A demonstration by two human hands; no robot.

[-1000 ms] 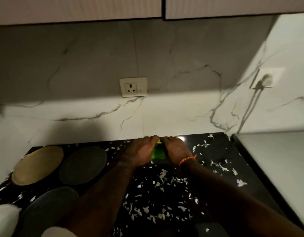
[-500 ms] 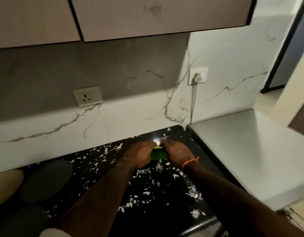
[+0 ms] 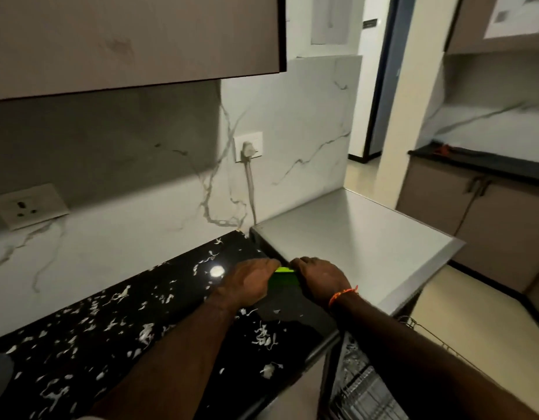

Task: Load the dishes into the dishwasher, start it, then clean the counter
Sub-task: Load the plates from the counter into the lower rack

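Both my hands hold a bright green object, probably a sponge or scraper, on the black counter at its right end. My left hand grips its left side and my right hand grips its right side, an orange band on that wrist. White scraps lie scattered over the counter. The silver dishwasher stands right of the counter. Its wire rack shows below my right forearm.
A dark plate edge shows at the far left of the counter. A plugged socket with its cable and an unused socket are on the marble wall. An upper cabinet hangs overhead. A doorway and another counter lie to the right.
Both hands have slid the green object to the right along the counter, up to the dishwasher's edge. My view has swung right, so the plates at the left have left the frame.
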